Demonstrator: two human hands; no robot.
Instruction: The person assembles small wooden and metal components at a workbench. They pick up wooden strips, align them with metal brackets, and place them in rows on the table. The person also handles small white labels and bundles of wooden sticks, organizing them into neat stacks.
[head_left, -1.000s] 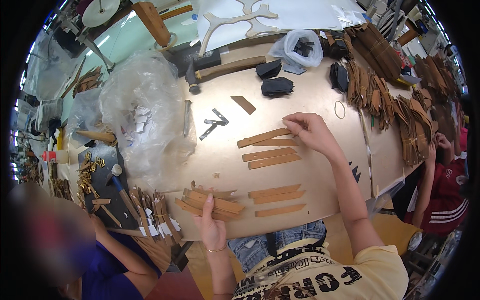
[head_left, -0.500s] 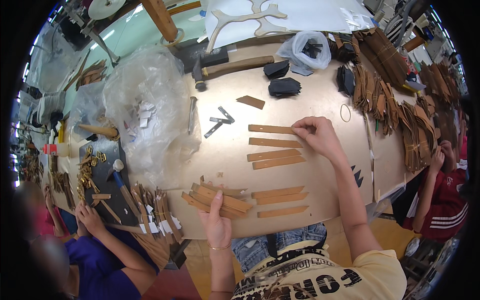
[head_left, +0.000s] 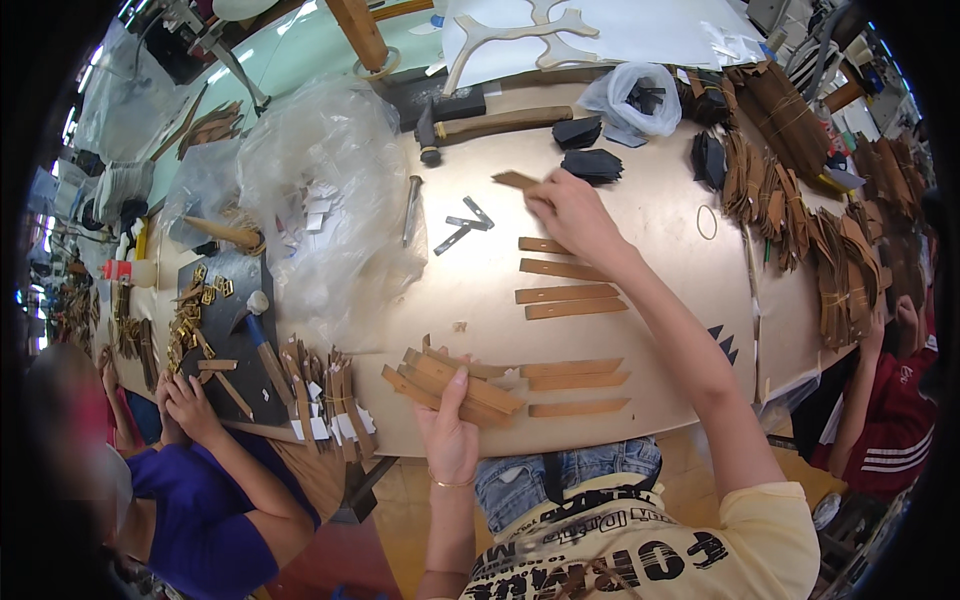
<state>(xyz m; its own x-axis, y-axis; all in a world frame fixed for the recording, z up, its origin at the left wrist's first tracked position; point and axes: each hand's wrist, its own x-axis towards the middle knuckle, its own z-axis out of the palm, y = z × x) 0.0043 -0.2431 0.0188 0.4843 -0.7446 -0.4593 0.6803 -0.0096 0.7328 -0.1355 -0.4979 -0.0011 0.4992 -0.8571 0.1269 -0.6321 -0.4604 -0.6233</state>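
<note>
Strips of tan leather (head_left: 430, 372) are pinned in a loose fan, near centre, by the left hand (head_left: 450, 438) and could be spilled should pressure ease, while whether a short brown leather piece (head_left: 513, 180), far centre, is pinched by the right hand (head_left: 572, 212) cannot be told.

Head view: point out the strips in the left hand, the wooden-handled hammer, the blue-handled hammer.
Fan of brown strips (head_left: 432, 372): head view, flat face of an upper strip.
Wooden-handled hammer (head_left: 505, 124): head view, middle of the handle.
Blue-handled hammer (head_left: 266, 350): head view, on the handle.
</note>
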